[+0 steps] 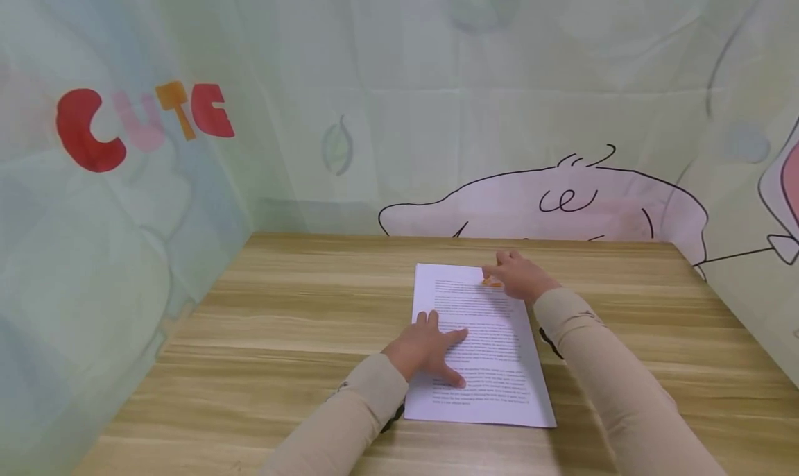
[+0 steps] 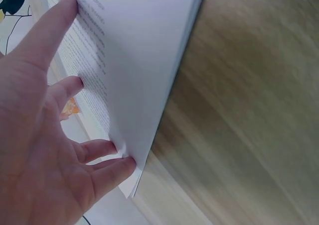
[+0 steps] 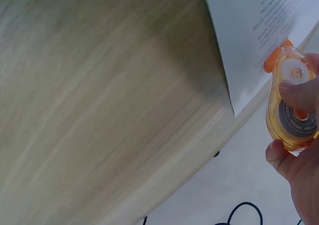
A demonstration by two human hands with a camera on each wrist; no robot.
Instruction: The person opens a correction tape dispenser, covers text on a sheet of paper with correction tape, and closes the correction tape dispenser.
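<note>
A thin stack of printed paper (image 1: 480,400) lies on the wooden table, its text in several paragraphs. My left hand (image 1: 427,347) rests on the left part of the sheet with fingers spread; the left wrist view shows its fingertips (image 2: 122,168) touching the page. Near the top of the page, my right hand (image 1: 521,276) grips an orange see-through correction tape (image 3: 294,103) between thumb and fingers. Its orange tip (image 3: 273,60) is at the printed lines close to the page's upper end. In the head view the hand hides most of the correction tape.
The wooden table (image 1: 299,309) extends around the paper on every side. Behind it and to the left hangs a pale printed curtain (image 1: 299,115) with cartoon drawings and coloured letters.
</note>
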